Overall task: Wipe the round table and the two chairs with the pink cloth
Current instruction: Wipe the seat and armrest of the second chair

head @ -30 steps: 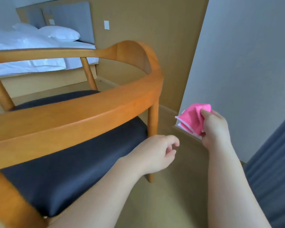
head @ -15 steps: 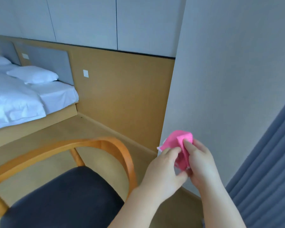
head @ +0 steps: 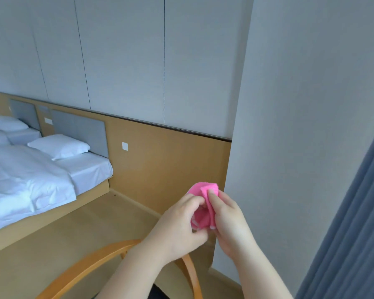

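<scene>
Both hands hold the bunched pink cloth (head: 204, 203) in front of me at chest height. My left hand (head: 179, 227) pinches its left side, fingers curled round the fabric. My right hand (head: 229, 221) grips the right side with the thumb pressed on top. Below the hands curves the wooden back rail of a chair (head: 91, 266), its dark seat only just showing at the bottom edge. The round table is out of view.
A grey wall corner (head: 289, 147) stands close on the right, with a blue-grey curtain (head: 358, 212) beyond it. A bed with white linen (head: 30, 180) fills the left. Wood panelling (head: 171, 165) lines the far wall above tan floor.
My view has lifted away from the chair toward the wall. My left hand came up from above the seat and took hold of the cloth beside my right hand.
</scene>
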Motion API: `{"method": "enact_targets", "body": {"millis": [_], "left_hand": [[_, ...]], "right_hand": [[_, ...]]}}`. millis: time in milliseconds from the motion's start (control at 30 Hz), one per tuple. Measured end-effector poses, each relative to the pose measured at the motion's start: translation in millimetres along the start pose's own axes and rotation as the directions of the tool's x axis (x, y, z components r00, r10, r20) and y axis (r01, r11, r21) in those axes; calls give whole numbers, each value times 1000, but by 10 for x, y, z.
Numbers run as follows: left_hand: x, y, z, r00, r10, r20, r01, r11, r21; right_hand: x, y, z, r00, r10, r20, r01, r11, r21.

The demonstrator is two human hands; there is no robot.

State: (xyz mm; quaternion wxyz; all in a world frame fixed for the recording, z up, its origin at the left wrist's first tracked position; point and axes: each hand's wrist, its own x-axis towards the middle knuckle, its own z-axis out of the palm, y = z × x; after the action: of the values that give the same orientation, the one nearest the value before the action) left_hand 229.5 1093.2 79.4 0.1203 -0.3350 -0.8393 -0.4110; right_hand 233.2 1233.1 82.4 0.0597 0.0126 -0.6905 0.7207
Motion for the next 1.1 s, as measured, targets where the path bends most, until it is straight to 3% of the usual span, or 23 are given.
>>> {"method": "enact_targets", "body": {"millis": [367, 500, 700, 867, 1000, 1100], "left_hand": [[-380, 45, -592, 989, -141, -54, 140, 990, -21], [-444, 69, -849, 956, -242, -169, 245, 969, -1], [-943, 269, -1228, 868, -353, -350, 383, 923, 18], [-1790, 595, -1610, 659, -412, -630, 638, 749, 178], [-2575, 1064, -1854, 488, -360, -795, 807, 533, 254], [-3159, 1484, -1983, 330, -400, -855, 892, 428, 144]], "right_hand": [[-142, -281, 654, 972, -15, 233, 2, 998, 55], [3, -419, 882, 915, -47, 400, 14, 996, 86], [63, -456, 1441, 769, -30, 639, -36, 995, 89], [-341, -406, 2147, 546, 10, 838, -144, 986, 81], [-1025, -371, 2745, 298, 18, 954, -201, 979, 44], [-1626, -399, 3097, 77, 17, 997, -198, 980, -2]]}}
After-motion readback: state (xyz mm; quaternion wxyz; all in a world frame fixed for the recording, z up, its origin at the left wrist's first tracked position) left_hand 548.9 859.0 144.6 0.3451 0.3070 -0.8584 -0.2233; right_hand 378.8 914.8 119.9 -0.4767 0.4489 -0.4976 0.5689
